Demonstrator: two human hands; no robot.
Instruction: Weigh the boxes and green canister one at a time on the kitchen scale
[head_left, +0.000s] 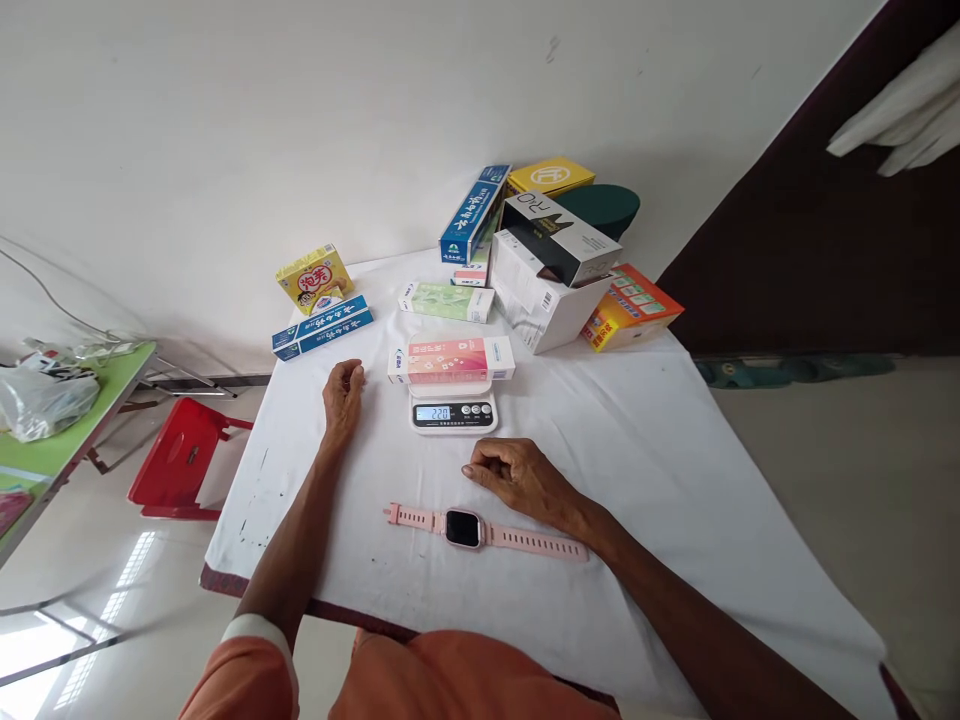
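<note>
In the head view, your left hand rests on the white-covered desk, to the left of the scale, fingers loosely curled in and gripping nothing that shows. Your right hand sits lower and to the right, just in front of the scale, folded into a loose fist, knuckles up. And there's the main piece: the pink-and-white box lies flat across the white kitchen scale, overhanging its platform on both sides, with neither of your hands touching it. The display is lit, and the digits, small from here, seem to read 220. Closer to you, just below your right hand, the pink watch lies face up, strap stretched out to both sides, screen dark. Behind the scale, a green-and-white box lies on its own. Over on the left, a long blue box lies just in front of a yellow box. Back right comes the stack: a black-and-white box on top of a large white box, another blue box propped to their left, and an orange box leaning in on the right.
</note>
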